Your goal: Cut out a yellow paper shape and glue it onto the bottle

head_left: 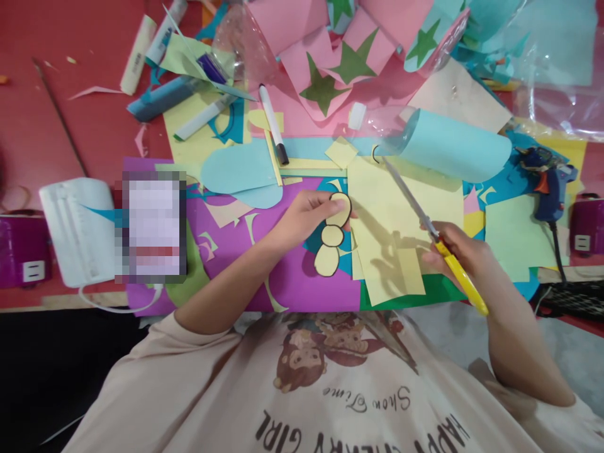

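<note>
Between the thumb and fingers of my left hand (309, 217) is the top of a pale yellow paper cutout (333, 235). It has three rounded lobes in a row, outlined in black, and hangs over purple and blue paper. My right hand (460, 248) grips a pair of scissors (452, 267) with yellow handles. Their metal blades look closed together and point up and left, over a large pale yellow sheet (396, 207). A smaller yellow piece (410, 270) lies on that sheet near its lower edge.
A clear bottle wrapped in light blue paper (457, 145) lies beyond the scissors. At the right rests a blue glue gun (550, 182). A black-capped marker (274, 126) lies ahead; a phone (153, 226) and white power strip (78, 229) sit left. Pink paper with green stars (325, 88) fills the back.
</note>
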